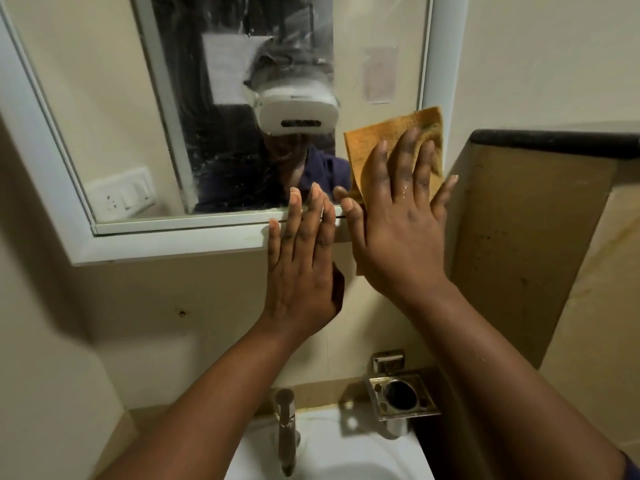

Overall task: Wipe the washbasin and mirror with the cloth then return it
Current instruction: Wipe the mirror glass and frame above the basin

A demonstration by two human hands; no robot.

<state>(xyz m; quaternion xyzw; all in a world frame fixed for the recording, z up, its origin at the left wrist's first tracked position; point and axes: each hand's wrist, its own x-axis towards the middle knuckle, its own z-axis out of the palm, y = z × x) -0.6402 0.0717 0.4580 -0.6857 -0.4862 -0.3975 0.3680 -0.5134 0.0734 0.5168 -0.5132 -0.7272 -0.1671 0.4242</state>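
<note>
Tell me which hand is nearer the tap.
Left. The left hand is raised almost directly above the tap; the right hand, pressing the cloth, is higher and further right.

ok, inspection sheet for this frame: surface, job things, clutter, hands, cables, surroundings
Surface: white washbasin at bottom, steel tap standing on it.
Job's things: orange cloth flat against the mirror at its lower right corner; glass streaked.
Clutter: empty metal holder on the wall right of the tap.
Hands: right hand presses the cloth with straight fingers; left hand flat on the mirror frame's lower edge.
Cables: nothing seen.
Surroundings: beige walls, dark-topped ledge at right.
</note>
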